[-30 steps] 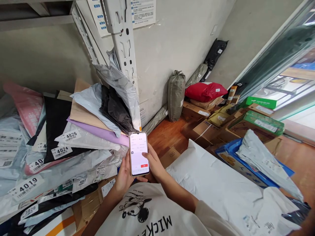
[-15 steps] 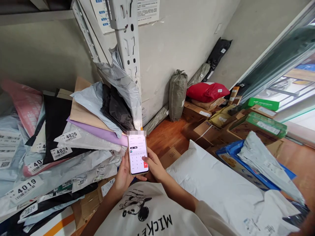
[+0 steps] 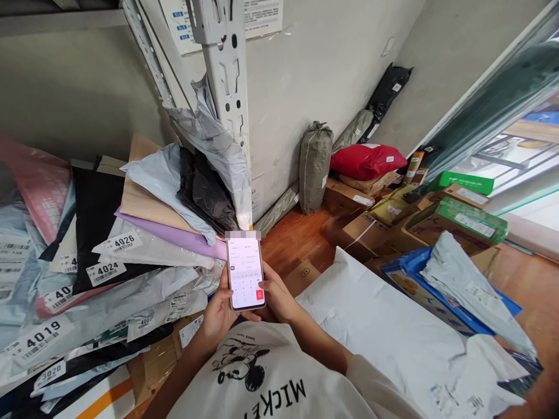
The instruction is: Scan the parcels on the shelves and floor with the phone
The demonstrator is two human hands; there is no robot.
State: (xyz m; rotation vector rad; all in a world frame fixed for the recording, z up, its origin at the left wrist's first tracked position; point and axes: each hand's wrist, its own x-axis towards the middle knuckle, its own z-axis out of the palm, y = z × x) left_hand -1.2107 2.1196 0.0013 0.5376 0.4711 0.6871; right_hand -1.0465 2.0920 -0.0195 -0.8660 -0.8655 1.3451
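Note:
A smartphone (image 3: pixel 245 273) is held upright in front of my shirt, its lit screen showing a number keypad and a red key at the lower right. My left hand (image 3: pixel 219 308) wraps around the phone's left edge, thumb at the screen's lower left. From the other side my right hand (image 3: pixel 277 298) grips it, with the thumb at the right edge just above the red key. Fingers of both hands are partly hidden behind the phone. Close by on the left lie bagged parcels with number labels, among them a white one marked 4026 (image 3: pixel 144 250).
A perforated metal shelf post (image 3: pixel 227 105) rises just beyond the phone. To my right lies a large white parcel bag (image 3: pixel 375 314), beside a blue box (image 3: pixel 437 291). Further off, a grey-green bundle (image 3: pixel 315 169) and a red bag (image 3: pixel 369 162) stand near the wall.
My right thumb has drawn back from the keypad to the phone's right edge. My left thumb has come onto the screen's lower left. The keypad display looks slightly different.

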